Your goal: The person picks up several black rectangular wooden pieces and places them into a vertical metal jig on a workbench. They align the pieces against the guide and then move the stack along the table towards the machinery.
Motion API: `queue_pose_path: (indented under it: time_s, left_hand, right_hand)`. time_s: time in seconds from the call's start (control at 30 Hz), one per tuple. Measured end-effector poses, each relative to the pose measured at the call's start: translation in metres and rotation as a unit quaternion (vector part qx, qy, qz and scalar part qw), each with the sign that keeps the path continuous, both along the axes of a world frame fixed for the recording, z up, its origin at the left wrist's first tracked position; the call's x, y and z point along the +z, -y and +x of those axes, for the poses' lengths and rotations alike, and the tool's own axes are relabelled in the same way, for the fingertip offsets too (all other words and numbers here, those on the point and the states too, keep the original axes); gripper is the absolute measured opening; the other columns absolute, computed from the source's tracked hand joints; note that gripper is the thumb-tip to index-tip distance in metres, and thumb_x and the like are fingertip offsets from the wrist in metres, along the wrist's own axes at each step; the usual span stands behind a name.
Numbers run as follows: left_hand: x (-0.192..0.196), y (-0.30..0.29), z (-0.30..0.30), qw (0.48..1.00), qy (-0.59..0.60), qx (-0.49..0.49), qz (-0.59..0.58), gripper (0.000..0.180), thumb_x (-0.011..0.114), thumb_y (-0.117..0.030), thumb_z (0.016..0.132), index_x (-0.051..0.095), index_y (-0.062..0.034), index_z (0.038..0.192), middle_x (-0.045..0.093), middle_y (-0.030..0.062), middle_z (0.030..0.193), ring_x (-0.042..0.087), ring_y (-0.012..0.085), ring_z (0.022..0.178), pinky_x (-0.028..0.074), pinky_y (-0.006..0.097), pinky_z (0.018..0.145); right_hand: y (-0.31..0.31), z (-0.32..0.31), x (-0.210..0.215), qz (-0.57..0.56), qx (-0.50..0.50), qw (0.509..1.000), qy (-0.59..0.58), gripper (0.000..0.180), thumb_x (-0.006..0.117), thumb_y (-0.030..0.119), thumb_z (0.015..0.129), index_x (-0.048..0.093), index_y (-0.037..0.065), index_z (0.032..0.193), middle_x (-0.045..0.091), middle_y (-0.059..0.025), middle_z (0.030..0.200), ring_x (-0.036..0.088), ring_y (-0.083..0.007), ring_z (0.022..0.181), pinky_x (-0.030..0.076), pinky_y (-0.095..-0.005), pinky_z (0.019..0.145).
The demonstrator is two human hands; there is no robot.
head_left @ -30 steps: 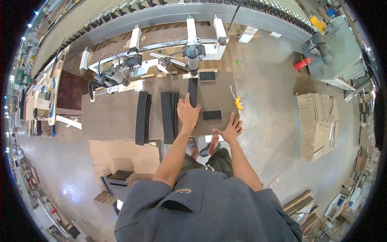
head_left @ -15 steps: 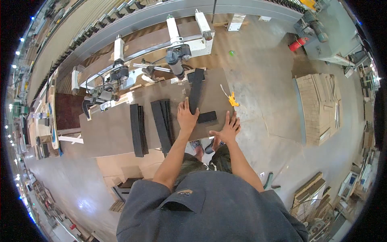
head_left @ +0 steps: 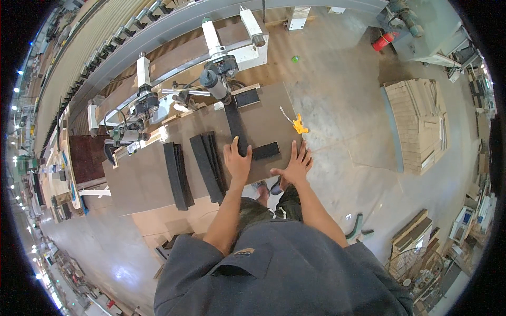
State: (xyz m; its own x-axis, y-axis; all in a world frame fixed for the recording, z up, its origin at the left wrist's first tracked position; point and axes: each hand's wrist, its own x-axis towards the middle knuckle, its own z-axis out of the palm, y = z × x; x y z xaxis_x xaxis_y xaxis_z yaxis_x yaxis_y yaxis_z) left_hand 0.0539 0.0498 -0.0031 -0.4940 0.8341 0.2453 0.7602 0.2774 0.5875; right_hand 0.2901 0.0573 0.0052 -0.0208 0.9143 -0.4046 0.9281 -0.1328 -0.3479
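Head view: left hand [head_left: 237, 160] flat on black strip [head_left: 235, 125], feeding it under machine head [head_left: 217, 73]; right hand [head_left: 296, 166] open, bracing table [head_left: 142, 179]. Next, probably a steady push.

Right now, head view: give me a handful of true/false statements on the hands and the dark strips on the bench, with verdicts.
1. The left hand rests on the long dark strip that runs toward the machine head. True.
2. The right hand grips the yellow tool. False: it lies flat on the brown worktop, and the tool is apart from it.
3. A short dark block lies between the two hands. True.
4. The two stacks of dark strips lie on the person's right. False: they are on the left.
5. Both hands hold strips in the air. False: both press down on the bench.
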Motion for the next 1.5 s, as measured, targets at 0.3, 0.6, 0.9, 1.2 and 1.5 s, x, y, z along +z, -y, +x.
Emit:
queue_pose_path:
  time_s: [0.3, 0.6, 0.9, 1.2, 1.5]
  left_hand:
    - [-0.004, 0.034, -0.03, 0.98, 0.014, -0.177, -0.091, 0.068, 0.075, -0.039, 0.105, 0.056, -0.0099, 0.164, 0.049, 0.0134, 0.173, 0.055, 0.0445, 0.132, 0.044, 0.054, 0.117]
    - [-0.033, 0.046, -0.021, 0.983, -0.062, -0.158, -0.076, 0.07, 0.076, -0.048, 0.103, 0.059, -0.0125, 0.162, 0.048, 0.0101, 0.176, 0.056, 0.0393, 0.124, 0.046, 0.051, 0.112]
    - [-0.012, 0.047, -0.032, 0.974, 0.001, -0.215, -0.064, 0.062, 0.078, -0.033, 0.104, 0.061, -0.0155, 0.161, 0.044, 0.0119, 0.178, 0.055, 0.0413, 0.125, 0.044, 0.054, 0.114]
    - [-0.018, 0.048, -0.021, 0.977, -0.057, -0.178, -0.101, 0.062, 0.078, -0.031, 0.102, 0.062, -0.0175, 0.161, 0.043, 0.0099, 0.18, 0.058, 0.038, 0.124, 0.046, 0.052, 0.112]
    - [-0.015, 0.05, -0.023, 0.979, -0.073, -0.174, -0.073, 0.059, 0.076, -0.035, 0.103, 0.065, -0.0181, 0.159, 0.048, 0.0102, 0.176, 0.061, 0.0375, 0.123, 0.048, 0.051, 0.11]
  right_hand:
    - [-0.004, 0.001, 0.002, -0.027, 0.002, 0.999, 0.027, 0.165, 0.089, 0.089, 0.058, 0.001, 0.027, 0.184, -0.013, -0.0186, 0.19, -0.004, -0.0542, 0.171, 0.004, -0.0767, 0.13]
    - [-0.001, 0.002, -0.004, -0.007, 0.009, 1.0, 0.014, 0.164, 0.089, 0.089, 0.058, 0.003, 0.028, 0.184, -0.012, -0.0167, 0.19, -0.005, -0.0528, 0.171, 0.003, -0.0755, 0.131]
    - [0.0, 0.001, 0.001, -0.024, 0.006, 0.999, 0.024, 0.166, 0.086, 0.093, 0.057, 0.002, 0.028, 0.184, -0.012, -0.0188, 0.19, -0.005, -0.0543, 0.171, 0.002, -0.0756, 0.131]
    - [-0.002, 0.001, 0.0, -0.025, 0.007, 1.0, 0.015, 0.169, 0.091, 0.088, 0.057, -0.005, 0.031, 0.183, -0.015, -0.0153, 0.19, -0.008, -0.0532, 0.171, 0.002, -0.0771, 0.13]
    - [0.0, 0.003, -0.007, 0.005, 0.022, 1.0, 0.014, 0.168, 0.087, 0.093, 0.057, -0.005, 0.031, 0.183, -0.016, -0.0151, 0.19, -0.006, -0.0534, 0.171, 0.007, -0.0801, 0.128]
